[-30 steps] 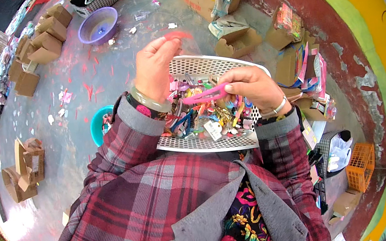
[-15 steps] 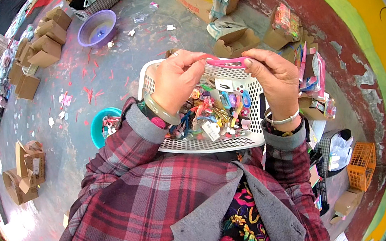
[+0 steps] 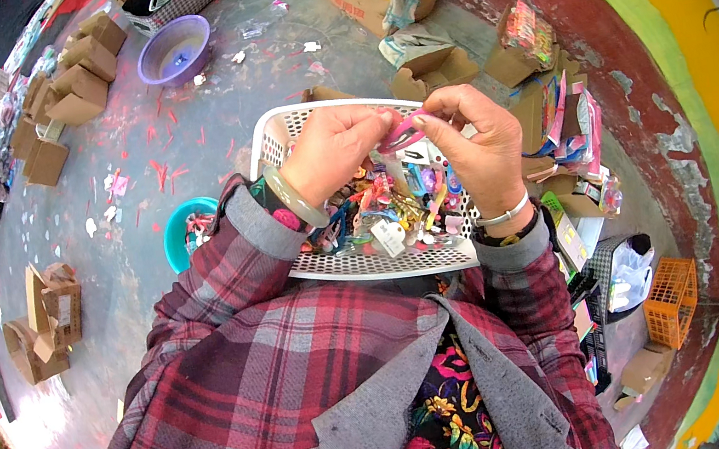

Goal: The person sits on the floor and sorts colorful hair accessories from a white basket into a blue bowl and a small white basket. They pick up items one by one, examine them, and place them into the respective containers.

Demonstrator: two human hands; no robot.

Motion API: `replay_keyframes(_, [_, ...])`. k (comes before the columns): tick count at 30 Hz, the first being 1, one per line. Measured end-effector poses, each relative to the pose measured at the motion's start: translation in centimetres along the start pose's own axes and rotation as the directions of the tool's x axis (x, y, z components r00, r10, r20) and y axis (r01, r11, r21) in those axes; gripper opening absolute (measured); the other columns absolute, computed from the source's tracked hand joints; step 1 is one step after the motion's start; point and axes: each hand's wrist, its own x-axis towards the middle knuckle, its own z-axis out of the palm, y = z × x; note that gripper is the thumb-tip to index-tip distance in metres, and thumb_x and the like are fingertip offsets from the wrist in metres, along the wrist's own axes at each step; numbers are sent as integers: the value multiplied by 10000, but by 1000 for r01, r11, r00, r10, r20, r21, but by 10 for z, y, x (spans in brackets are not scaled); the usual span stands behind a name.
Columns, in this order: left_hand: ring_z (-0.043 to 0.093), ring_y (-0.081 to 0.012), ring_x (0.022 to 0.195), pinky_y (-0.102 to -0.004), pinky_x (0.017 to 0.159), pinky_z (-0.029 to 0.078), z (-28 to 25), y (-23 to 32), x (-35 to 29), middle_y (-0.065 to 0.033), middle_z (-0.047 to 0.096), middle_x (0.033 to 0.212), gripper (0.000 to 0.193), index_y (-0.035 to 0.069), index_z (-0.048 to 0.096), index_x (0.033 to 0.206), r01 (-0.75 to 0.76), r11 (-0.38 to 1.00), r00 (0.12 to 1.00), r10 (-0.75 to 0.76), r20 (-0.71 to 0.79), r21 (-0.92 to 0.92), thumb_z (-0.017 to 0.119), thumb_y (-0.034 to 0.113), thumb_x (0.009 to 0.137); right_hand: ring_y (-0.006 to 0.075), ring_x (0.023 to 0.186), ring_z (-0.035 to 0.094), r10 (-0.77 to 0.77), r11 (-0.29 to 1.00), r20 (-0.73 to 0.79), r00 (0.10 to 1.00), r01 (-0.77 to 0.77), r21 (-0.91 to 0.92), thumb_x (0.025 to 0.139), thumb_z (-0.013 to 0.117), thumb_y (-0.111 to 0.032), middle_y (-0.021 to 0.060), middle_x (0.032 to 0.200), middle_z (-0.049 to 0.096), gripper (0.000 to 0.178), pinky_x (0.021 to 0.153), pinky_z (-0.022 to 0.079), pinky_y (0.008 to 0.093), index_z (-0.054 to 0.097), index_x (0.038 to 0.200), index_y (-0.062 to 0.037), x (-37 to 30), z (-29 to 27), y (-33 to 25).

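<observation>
Basket (image 3: 366,265) contents partly behind both hands; pink clip (image 3: 402,133) mostly finger-covered.

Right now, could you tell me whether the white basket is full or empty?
Partly full: the white basket holds a heap of small colourful pieces, with mesh bottom showing.

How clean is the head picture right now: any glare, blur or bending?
Head view: strong fisheye bending and a black rim; a blown-out sun patch on the floor at lower left; both hands, the pink clip and the basket look sharp.
</observation>
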Motion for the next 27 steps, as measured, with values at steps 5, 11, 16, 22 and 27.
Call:
replay_keyframes(5, [556, -70, 638, -192, 529, 436, -1, 7, -1, -8, 619, 759, 275, 14, 642, 901, 171, 975, 985, -168, 34, -139, 472, 230, 910, 227, 808, 558, -174, 981, -17, 985, 172, -90, 696, 691, -72, 82, 841, 604, 118, 734, 437, 320, 645, 802, -47, 0, 6, 10])
replay_keyframes(11, [545, -86, 559, -200, 436, 446, -1, 6, -1, -28, 580, 705, 254, -18, 621, 843, 147, 928, 988, -157, -2, -343, 494, 198, 879, 283, 983, 546, -272, 940, 2, 962, 267, -211, 684, 697, -96, 132, 1032, 601, 175, 851, 419, 344, 682, 858, -71, -2, 9, 7])
replay_keyframes(16, [527, -87, 535, -198, 431, 432, -2, -1, -1, -28, 567, 690, 250, -14, 612, 842, 144, 919, 987, -159, -11, -366, 494, 204, 877, 305, 1027, 538, -337, 900, 40, 940, 335, -278, 685, 693, -106, 142, 1055, 599, 170, 877, 417, 357, 680, 851, -71, 0, 10, 6])
replay_keyframes(22, [498, -80, 527, -187, 432, 399, -3, -3, -1, -17, 548, 678, 209, 1, 610, 878, 212, 869, 973, -232, 11, -447, 521, 190, 866, 311, 1016, 540, -265, 939, 66, 962, 273, -211, 691, 660, -74, 146, 1051, 599, 143, 872, 422, 367, 665, 833, -61, 1, 7, 7])
replay_keyframes(27, [500, -81, 539, -192, 428, 393, -6, 4, 1, -20, 560, 692, 207, 10, 610, 907, 363, 775, 927, -358, 115, -517, 530, 197, 868, 182, 895, 582, 65, 996, 133, 989, -72, 47, 727, 650, -74, 110, 1035, 606, 129, 805, 444, 282, 649, 850, -36, -2, 6, 20])
